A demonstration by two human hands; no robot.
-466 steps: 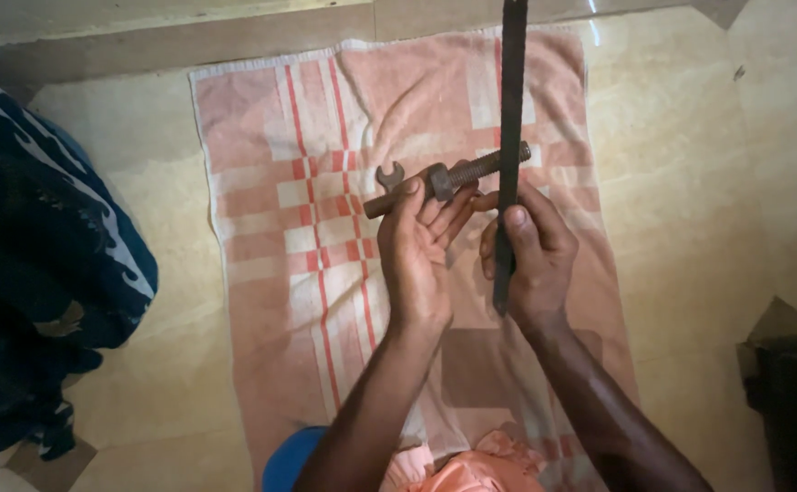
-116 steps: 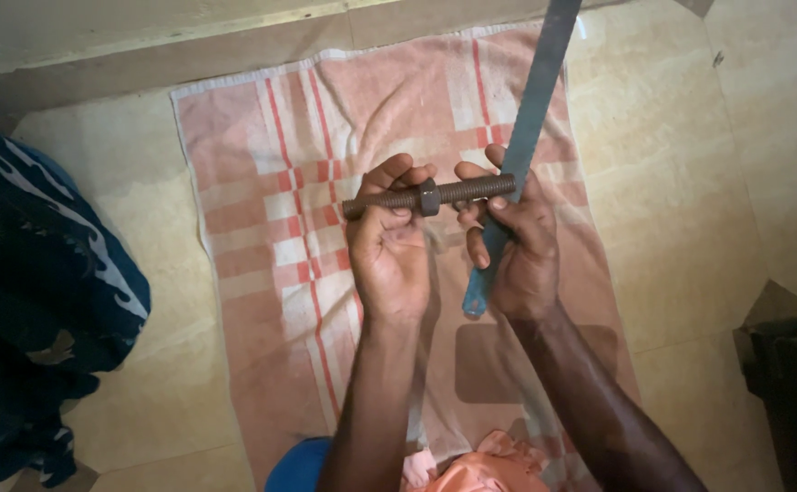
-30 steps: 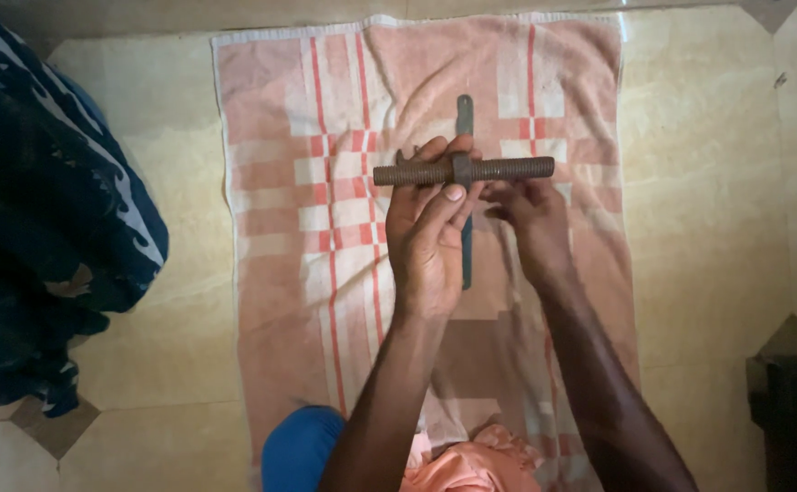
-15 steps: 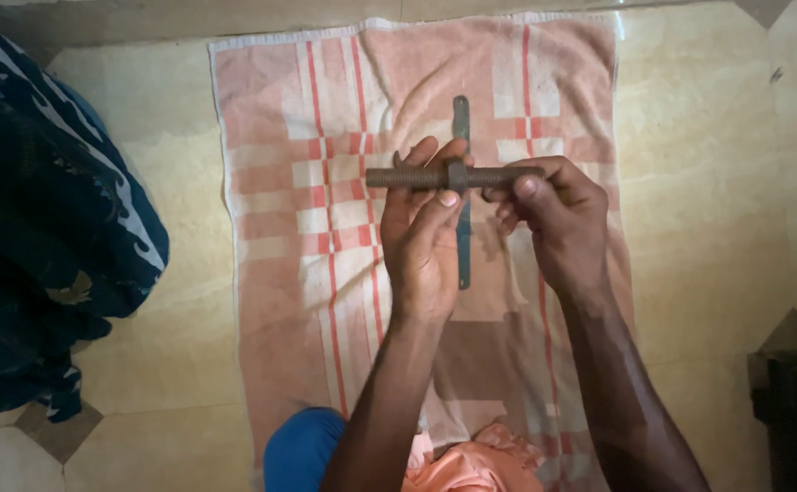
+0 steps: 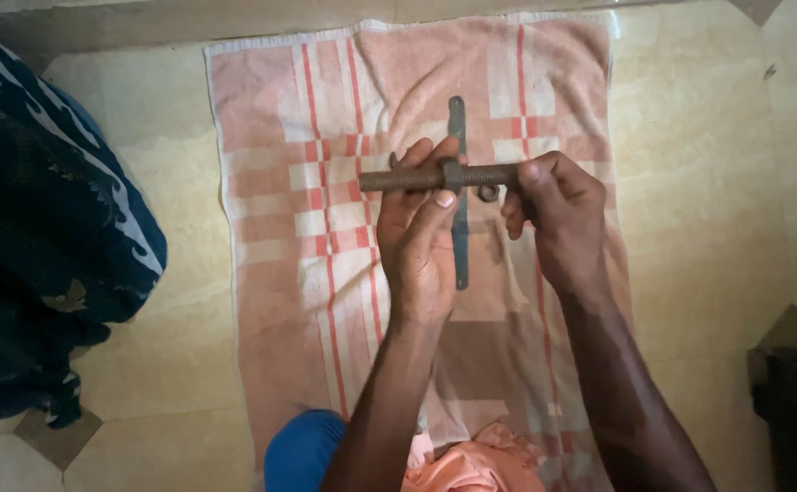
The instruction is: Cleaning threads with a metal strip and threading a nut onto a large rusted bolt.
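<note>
I hold a long rusty threaded rod [image 5: 398, 179] level above a pink checked towel [image 5: 325, 137]. My right hand [image 5: 558, 214] grips the rod's right end. My left hand [image 5: 421, 237] has its fingers and thumb around a nut [image 5: 453, 174] threaded near the rod's middle. A flat grey metal bar [image 5: 457, 128] lies lengthwise on the towel beneath the rod, partly hidden by my left hand. A small ring-shaped part [image 5: 488, 193] shows just under the rod between my hands.
The towel lies on a beige tiled floor [image 5: 708, 182]. A dark blue patterned cloth [image 5: 34, 228] is heaped at the left. A dark object [image 5: 795, 401] sits at the right edge. Blue and orange clothing [image 5: 371, 460] shows at the bottom.
The flat bar, held upright earlier, now lies on the towel. In the last second my right hand has closed on the rod's right end; my left stays at the nut.
</note>
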